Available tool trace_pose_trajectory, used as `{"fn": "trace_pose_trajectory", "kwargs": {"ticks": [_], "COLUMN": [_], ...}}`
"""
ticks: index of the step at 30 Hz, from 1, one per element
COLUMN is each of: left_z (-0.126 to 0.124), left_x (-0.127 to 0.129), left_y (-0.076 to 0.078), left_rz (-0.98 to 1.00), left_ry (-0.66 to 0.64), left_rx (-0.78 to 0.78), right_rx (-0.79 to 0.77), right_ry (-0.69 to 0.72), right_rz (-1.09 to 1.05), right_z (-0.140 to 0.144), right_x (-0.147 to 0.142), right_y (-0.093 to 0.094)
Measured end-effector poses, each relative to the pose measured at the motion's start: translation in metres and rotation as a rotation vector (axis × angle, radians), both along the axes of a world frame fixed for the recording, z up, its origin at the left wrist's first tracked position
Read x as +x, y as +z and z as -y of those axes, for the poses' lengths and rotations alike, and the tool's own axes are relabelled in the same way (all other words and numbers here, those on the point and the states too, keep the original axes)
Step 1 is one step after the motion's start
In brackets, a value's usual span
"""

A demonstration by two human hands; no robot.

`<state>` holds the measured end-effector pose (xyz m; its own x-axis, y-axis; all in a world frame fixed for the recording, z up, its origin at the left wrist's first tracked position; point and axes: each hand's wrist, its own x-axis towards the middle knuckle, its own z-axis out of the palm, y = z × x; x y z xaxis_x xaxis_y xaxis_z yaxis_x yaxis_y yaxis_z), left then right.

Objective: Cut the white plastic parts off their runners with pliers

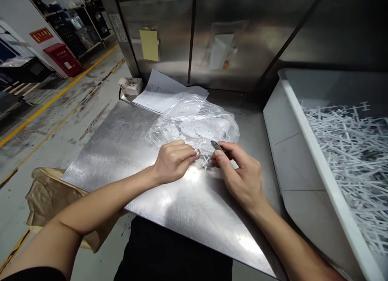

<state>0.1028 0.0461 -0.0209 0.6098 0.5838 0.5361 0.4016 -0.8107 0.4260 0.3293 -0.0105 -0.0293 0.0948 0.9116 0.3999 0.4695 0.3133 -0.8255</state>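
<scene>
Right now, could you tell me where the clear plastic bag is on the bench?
In the head view the clear plastic bag lies mid-bench on the steel table, just beyond both hands, in front of the papers and left of the white bin.

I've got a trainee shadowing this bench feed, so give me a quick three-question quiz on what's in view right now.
1. True or false: the left hand pinches the small white plastic piece on the steel table.
2. What does the right hand hold? A) a yellow note B) a small dark metal tool C) the papers
3. Fill in: the white bin on the person's right is full of white plastic ____.

Key: 1 true; 2 B; 3 strips. The clear plastic bag lies just behind both hands.
</scene>
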Motion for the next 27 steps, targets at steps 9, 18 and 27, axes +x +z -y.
{"fn": "trace_pose_trajectory", "kwargs": {"ticks": [9, 18, 27], "left_z": [-0.003, -0.001, 0.000], "left_x": [-0.001, -0.001, 0.001], "left_y": [-0.006, -0.005, -0.006], "left_rz": [-0.018, -0.064, -0.062], "left_ry": [-0.096, -0.111, -0.132], "left_rx": [0.001, 0.042, 0.060], "right_rx": [0.037, 0.108, 0.160], "right_ry": [0.064, 0.096, 0.116], "right_rz": [0.084, 0.125, 0.154], "right_z": [0.001, 0.005, 0.005], "right_x": [-0.002, -0.005, -0.006], "right_y": [0.008, 0.010, 0.012]}}
